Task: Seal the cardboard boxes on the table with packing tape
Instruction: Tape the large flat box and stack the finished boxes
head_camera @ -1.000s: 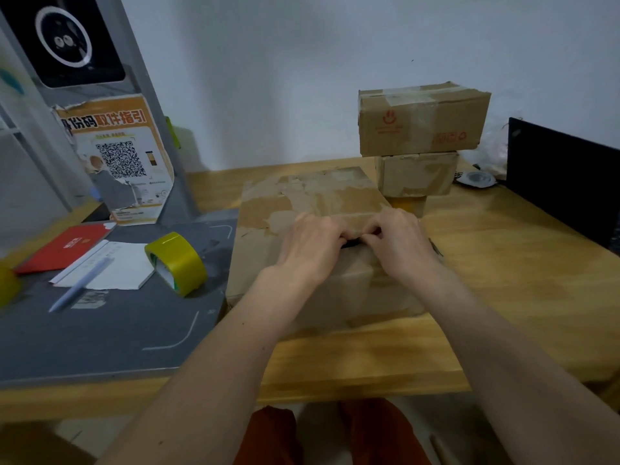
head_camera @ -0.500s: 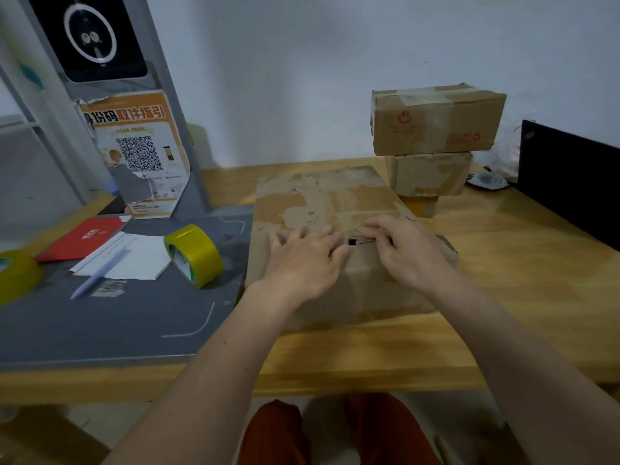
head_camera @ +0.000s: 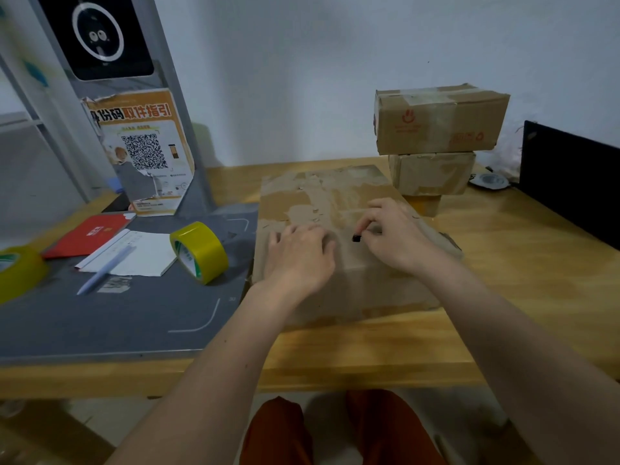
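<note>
A wide flat cardboard box (head_camera: 322,196), its top patched with old tape, lies in the middle of the wooden table (head_camera: 523,263). My left hand (head_camera: 298,255) rests flat on the near part of its top, fingers spread. To its right my right hand (head_camera: 396,236) pinches a small black object (head_camera: 356,237) against the box top; what it is I cannot tell. A roll of yellow packing tape (head_camera: 199,251) stands on edge on the grey mat (head_camera: 110,317), left of the box. Two smaller boxes (head_camera: 439,119) are stacked at the back right.
A second yellow tape roll (head_camera: 16,271) sits at the far left edge. A red booklet (head_camera: 89,234), white paper (head_camera: 141,255) and a pen (head_camera: 105,270) lie on the mat. A QR-code sign (head_camera: 144,152) leans on a metal stand. A black screen (head_camera: 570,176) stands at the right.
My hands have drawn apart on the box top. The left one has flattened out, and the right one has moved right with the small black object.
</note>
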`<state>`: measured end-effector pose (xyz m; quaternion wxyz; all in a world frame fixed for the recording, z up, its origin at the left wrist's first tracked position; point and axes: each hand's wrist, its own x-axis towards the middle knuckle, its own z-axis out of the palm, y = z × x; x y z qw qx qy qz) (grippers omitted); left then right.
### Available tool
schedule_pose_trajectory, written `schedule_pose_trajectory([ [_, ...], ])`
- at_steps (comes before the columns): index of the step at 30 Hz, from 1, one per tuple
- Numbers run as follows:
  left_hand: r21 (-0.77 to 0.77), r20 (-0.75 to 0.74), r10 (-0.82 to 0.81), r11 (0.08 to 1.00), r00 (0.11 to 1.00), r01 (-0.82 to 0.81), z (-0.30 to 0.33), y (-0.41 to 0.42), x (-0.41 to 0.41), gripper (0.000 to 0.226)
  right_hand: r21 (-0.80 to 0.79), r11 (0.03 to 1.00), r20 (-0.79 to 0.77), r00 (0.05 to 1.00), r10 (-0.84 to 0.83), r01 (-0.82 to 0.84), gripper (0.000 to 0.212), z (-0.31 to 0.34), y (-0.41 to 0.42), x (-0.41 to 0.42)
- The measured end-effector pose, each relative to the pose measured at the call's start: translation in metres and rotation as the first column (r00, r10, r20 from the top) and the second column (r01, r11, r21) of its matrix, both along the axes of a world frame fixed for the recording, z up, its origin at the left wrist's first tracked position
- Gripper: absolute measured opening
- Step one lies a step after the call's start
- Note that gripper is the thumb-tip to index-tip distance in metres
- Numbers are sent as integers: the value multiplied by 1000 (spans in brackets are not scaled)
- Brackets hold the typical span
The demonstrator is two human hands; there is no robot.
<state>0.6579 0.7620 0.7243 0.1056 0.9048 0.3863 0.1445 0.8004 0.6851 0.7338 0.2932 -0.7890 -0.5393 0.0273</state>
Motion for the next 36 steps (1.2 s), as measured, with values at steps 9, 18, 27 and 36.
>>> schedule_pose_trajectory([
  [9, 71, 15, 21, 997, 1000, -22, -2, -2, 2, 38, -227, 972, 445, 882, 154, -55, 31, 26, 26, 4],
  [18, 75, 2, 36, 997, 999, -36, -1, -4, 5, 39, -297, 924, 619, 688, 379, -242, 12, 26, 24, 8],
  [27, 84, -5, 12, 996, 1000, -12, -2, -5, 6, 40, -222, 928, 679, 635, 367, -299, 22, 13, 15, 19],
  [36, 79, -31, -68, 994, 997, 70, -5, 0, 8, 41, 25, 1000, 272, 962, -4, -3, 29, 3, 4, 13],
])
